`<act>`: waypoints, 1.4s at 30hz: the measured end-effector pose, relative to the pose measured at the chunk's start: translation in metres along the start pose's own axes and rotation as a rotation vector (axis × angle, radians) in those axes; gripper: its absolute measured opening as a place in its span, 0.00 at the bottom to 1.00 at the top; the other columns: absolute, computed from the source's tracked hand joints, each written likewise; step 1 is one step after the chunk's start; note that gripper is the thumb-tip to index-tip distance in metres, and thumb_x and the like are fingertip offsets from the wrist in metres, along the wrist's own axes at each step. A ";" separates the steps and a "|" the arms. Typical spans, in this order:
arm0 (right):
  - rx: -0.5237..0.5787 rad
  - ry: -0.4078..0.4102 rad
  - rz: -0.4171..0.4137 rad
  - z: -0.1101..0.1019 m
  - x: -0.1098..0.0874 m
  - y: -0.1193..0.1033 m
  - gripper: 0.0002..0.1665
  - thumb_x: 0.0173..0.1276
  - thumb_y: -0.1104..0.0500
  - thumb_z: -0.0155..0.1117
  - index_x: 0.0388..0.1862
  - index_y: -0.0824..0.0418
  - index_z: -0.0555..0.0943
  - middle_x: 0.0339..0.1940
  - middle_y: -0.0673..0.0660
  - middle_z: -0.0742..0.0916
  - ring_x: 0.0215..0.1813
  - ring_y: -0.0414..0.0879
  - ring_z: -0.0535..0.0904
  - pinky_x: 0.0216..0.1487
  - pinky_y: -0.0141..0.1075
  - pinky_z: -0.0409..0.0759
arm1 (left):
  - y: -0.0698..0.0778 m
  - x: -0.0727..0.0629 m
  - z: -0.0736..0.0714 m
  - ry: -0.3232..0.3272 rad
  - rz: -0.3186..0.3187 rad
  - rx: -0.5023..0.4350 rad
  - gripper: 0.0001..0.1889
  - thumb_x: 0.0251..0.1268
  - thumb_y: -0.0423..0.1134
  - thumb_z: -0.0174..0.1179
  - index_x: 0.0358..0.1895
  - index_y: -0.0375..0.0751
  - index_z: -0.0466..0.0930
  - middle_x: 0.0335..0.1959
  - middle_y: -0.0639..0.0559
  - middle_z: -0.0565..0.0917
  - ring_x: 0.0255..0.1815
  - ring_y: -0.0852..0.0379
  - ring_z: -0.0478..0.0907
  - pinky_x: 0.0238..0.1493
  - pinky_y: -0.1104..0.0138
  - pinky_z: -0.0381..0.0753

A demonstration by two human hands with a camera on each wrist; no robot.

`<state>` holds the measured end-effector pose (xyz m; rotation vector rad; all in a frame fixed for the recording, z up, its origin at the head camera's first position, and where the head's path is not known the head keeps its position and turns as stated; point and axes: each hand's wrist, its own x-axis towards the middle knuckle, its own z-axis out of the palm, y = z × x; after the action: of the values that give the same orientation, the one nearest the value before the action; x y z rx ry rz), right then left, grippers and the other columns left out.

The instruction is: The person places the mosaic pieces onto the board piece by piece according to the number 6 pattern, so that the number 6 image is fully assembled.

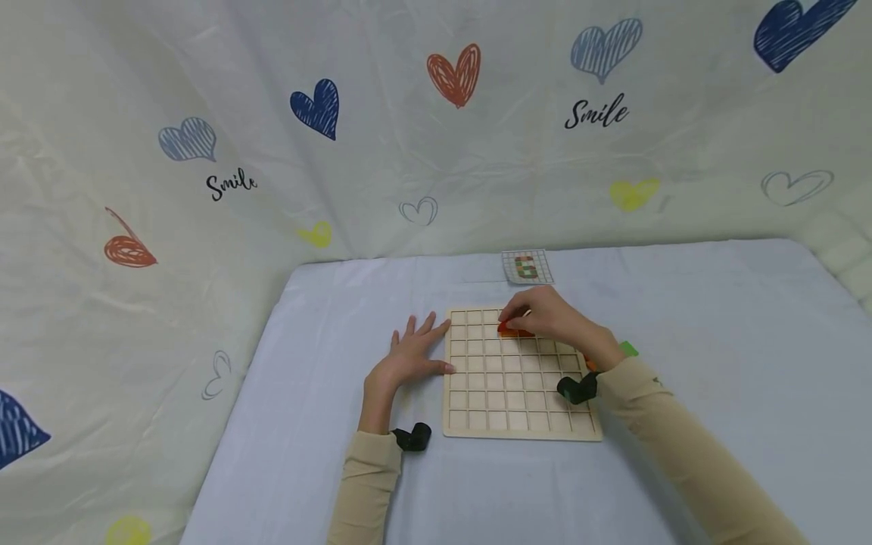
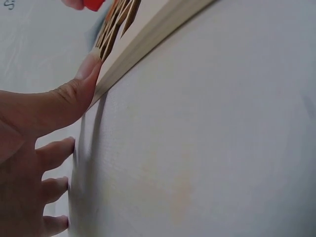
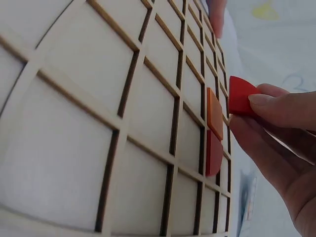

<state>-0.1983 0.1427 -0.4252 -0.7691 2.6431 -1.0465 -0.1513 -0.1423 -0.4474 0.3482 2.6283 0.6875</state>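
A wooden grid board (image 1: 487, 421) lies flat on the white-covered table. My right hand (image 1: 553, 314) pinches a red block with one rounded corner (image 3: 241, 96) between thumb and fingers, over the far rows of the grid. Close below it, an orange square block (image 3: 215, 114) and another red rounded block (image 3: 214, 154) sit side by side in cells. At the board's left edge my left hand (image 1: 407, 361) rests with fingers spread. Its thumb (image 2: 89, 66) touches the board's rim, and the other fingertips reach down to the table.
Beyond the board lies a card (image 1: 527, 267) printed with a small coloured grid pattern. A green block (image 1: 628, 349) and an orange piece (image 1: 590, 364) show beside the right forearm, partly hidden by it. A white sheet (image 1: 381, 182) printed with hearts hangs behind the table.
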 end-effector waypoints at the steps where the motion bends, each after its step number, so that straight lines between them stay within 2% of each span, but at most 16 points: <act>1: -0.012 0.000 -0.015 0.001 0.002 -0.001 0.06 0.67 0.66 0.71 0.40 0.61 0.92 0.40 0.56 0.92 0.43 0.51 0.87 0.43 0.43 0.84 | 0.000 0.000 0.000 0.000 -0.003 0.001 0.47 0.63 0.55 0.71 0.83 0.57 0.57 0.86 0.48 0.47 0.86 0.37 0.31 0.80 0.35 0.33; 10: -0.074 -0.025 -0.075 0.011 0.015 -0.006 0.05 0.67 0.67 0.71 0.39 0.63 0.92 0.38 0.58 0.92 0.42 0.53 0.87 0.43 0.44 0.85 | 0.000 0.000 0.000 0.002 -0.003 -0.005 0.46 0.63 0.54 0.71 0.82 0.55 0.58 0.86 0.46 0.48 0.86 0.36 0.32 0.80 0.34 0.34; 16: -0.102 -0.063 -0.070 0.016 0.021 -0.010 0.06 0.68 0.67 0.70 0.39 0.62 0.92 0.39 0.57 0.92 0.45 0.54 0.87 0.46 0.44 0.86 | 0.001 -0.001 0.000 0.007 0.003 -0.006 0.46 0.63 0.54 0.71 0.82 0.54 0.58 0.86 0.45 0.48 0.86 0.35 0.33 0.80 0.34 0.34; 26: -0.185 -0.093 -0.193 0.015 0.024 -0.013 0.09 0.68 0.73 0.66 0.38 0.65 0.92 0.38 0.60 0.92 0.42 0.56 0.88 0.44 0.44 0.88 | 0.002 -0.001 0.000 0.009 0.004 -0.004 0.46 0.63 0.54 0.71 0.82 0.54 0.58 0.86 0.46 0.48 0.86 0.36 0.32 0.80 0.35 0.34; 37: -0.230 -0.048 -0.274 0.024 0.023 -0.010 0.10 0.67 0.74 0.66 0.35 0.66 0.92 0.33 0.57 0.88 0.38 0.53 0.86 0.42 0.42 0.87 | 0.003 -0.002 0.000 0.008 0.003 -0.016 0.47 0.63 0.54 0.72 0.82 0.53 0.58 0.86 0.45 0.48 0.86 0.35 0.33 0.80 0.34 0.34; 42: -0.219 -0.045 -0.271 0.025 0.021 -0.010 0.08 0.67 0.73 0.67 0.36 0.66 0.92 0.34 0.58 0.88 0.39 0.52 0.86 0.42 0.41 0.86 | 0.004 -0.004 -0.001 0.006 0.006 -0.030 0.46 0.63 0.54 0.72 0.82 0.53 0.59 0.86 0.45 0.48 0.86 0.35 0.32 0.80 0.34 0.33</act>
<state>-0.2034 0.1108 -0.4363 -1.2100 2.6974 -0.7906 -0.1480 -0.1406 -0.4437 0.3457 2.6207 0.7302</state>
